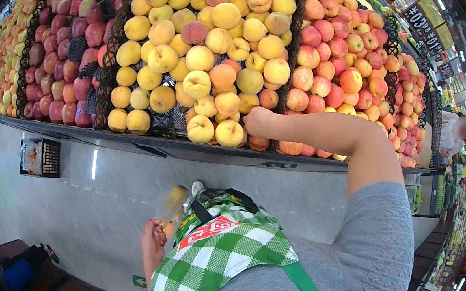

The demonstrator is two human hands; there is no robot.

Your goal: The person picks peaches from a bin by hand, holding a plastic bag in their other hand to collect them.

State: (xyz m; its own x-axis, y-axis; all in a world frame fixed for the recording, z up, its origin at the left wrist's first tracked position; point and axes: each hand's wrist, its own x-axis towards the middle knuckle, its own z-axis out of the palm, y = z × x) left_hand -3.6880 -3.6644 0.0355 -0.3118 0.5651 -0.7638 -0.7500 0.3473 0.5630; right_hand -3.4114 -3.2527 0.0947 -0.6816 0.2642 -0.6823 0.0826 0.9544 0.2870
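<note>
My right hand (258, 121) reaches into the bin of yellow peaches (200, 58), at the right side near the front edge. Its fingers point down among the fruit and are hidden, so I cannot tell whether they grip a peach. Two large peaches (229, 133) lie just left of it along the front. Down at my left side, my left hand (153, 240) is closed on a clear plastic bag (172, 203), which is blurred and has yellow-orange fruit in it. Black crate lining (170, 119) shows through a gap between the peaches.
Dark lattice dividers (113, 52) separate the peaches from dark red apples (59, 50) and lighter red apples (336, 49). A black plastic crate (49, 158) stands on the grey floor (109, 226). One person (452, 133) is at far right, another (22, 265) at lower left.
</note>
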